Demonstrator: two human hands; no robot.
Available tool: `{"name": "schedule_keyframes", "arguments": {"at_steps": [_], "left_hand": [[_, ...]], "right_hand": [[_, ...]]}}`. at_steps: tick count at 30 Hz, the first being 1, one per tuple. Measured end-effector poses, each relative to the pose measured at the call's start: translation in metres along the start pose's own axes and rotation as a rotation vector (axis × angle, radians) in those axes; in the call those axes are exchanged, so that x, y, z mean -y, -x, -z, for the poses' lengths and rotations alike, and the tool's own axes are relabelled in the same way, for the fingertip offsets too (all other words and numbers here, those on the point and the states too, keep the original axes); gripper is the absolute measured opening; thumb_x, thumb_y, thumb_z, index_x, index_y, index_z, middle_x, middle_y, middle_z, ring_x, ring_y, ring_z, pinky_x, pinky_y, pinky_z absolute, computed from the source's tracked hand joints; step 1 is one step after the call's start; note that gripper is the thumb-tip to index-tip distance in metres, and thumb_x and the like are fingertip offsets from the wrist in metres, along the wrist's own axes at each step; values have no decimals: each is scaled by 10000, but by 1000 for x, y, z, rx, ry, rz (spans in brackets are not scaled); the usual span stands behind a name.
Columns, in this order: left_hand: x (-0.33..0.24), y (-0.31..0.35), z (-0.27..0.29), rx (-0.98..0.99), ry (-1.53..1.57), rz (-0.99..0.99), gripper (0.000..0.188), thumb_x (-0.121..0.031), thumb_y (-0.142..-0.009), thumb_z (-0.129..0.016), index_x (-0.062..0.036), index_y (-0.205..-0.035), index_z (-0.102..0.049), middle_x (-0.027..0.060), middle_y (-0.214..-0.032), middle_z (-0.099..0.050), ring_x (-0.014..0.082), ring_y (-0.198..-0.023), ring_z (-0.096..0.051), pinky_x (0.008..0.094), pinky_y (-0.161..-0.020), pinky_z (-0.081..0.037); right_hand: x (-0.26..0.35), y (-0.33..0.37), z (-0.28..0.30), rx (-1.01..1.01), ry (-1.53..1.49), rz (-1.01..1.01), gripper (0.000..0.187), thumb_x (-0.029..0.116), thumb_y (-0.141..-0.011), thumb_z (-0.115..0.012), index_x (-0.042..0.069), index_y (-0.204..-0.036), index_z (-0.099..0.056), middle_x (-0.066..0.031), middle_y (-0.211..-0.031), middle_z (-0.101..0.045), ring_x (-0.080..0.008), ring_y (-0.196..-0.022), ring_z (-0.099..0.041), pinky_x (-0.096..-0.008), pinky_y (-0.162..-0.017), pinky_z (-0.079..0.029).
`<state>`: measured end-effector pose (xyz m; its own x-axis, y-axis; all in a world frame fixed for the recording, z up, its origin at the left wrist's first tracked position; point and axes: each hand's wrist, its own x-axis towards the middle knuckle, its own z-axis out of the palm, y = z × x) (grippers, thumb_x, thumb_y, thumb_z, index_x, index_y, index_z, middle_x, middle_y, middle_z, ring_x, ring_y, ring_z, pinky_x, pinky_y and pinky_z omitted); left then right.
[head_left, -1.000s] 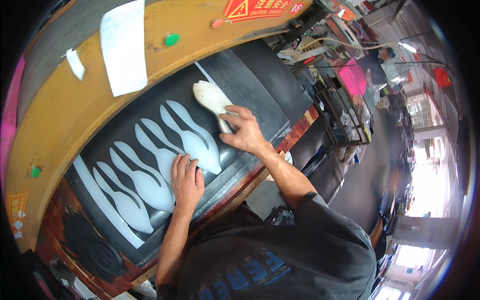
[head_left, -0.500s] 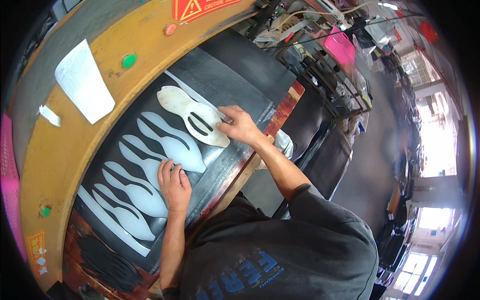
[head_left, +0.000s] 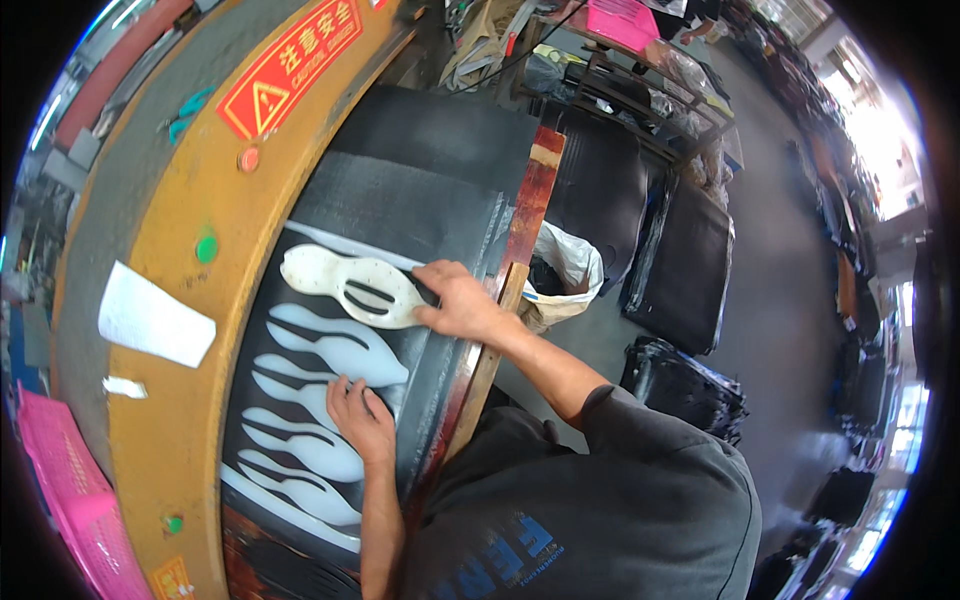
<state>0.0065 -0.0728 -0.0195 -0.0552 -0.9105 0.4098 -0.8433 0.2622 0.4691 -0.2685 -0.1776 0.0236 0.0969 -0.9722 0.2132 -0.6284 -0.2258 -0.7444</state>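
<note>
My right hand (head_left: 458, 300) pinches the right end of a cream cutting die (head_left: 310, 272), a rounded, slotted shape with a narrow waist. The die lies on a black sheet (head_left: 335, 222) at the far end of a row of cut-outs. Several white, forked cut-outs (head_left: 362, 354) show the pale surface beneath the sheet. My left hand (head_left: 364, 422) rests on the sheet with fingers spread, over the right part of the second cut-out from the die. It holds nothing.
A yellow press beam (head_left: 150, 450) with green and red buttons curves along the left, with a paper sheet (head_left: 155, 315) on it. Dark cut pieces (head_left: 290, 572) lie at the near left. A wooden rail (head_left: 487, 375) edges the table; beyond it stands a white sack (head_left: 575, 262).
The whole view has turned and shifted, bringing the sack into fuller sight. My right hand still grips the die at the same end, and my left hand still rests on the sheet.
</note>
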Motion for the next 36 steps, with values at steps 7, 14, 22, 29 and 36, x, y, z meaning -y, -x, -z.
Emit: {"name": "schedule_keyframes", "arguments": {"at_steps": [7,14,22,29,36], "left_hand": [[0,-1,2,30,-1,1,217,-93,-995,-610,29,-1150,-700,258,-1362,-619,512,-1333,-521,595,-1139,-417],[-13,-27,6,22,-34,-154,263,-84,-948,-674,17,-1191,-681,242,-1327,-627,520,-1301,-533,630,-1130,-418],[-33,-66,-34,137,50,-153,418,-105,-953,-685,94,-1316,-635,290,-1415,-621,555,-1387,-505,652,-1191,-380],[-36,-64,-32,268,-41,-78,458,-62,-956,-640,104,-1380,-599,280,-1446,-583,548,-1425,-462,632,-1191,-372],[-35,-69,-32,187,33,-90,348,-54,-959,-660,74,-1282,-664,245,-1316,-638,503,-1328,-537,636,-1155,-413]], "right_hand": [[27,-23,-29,40,146,2,740,345,-823,-831,-41,-1420,-626,-285,-1439,-605,-480,-1280,-587,-505,-1096,-501],[14,-16,-15,89,-133,-209,792,302,-811,-843,-101,-1439,-577,-304,-1354,-635,-472,-1289,-591,-489,-1107,-494],[17,-7,-23,83,84,-1,940,209,-725,-888,-101,-1516,-487,-260,-1420,-574,-426,-1281,-564,-493,-1084,-466],[9,-5,-26,-60,-112,-11,830,168,-731,-857,-48,-1480,-570,-184,-1349,-628,-364,-1231,-588,-469,-1018,-465],[9,-5,-32,-5,-105,-19,845,177,-708,-872,-40,-1468,-574,-186,-1328,-632,-383,-1222,-589,-490,-1025,-450]]}}
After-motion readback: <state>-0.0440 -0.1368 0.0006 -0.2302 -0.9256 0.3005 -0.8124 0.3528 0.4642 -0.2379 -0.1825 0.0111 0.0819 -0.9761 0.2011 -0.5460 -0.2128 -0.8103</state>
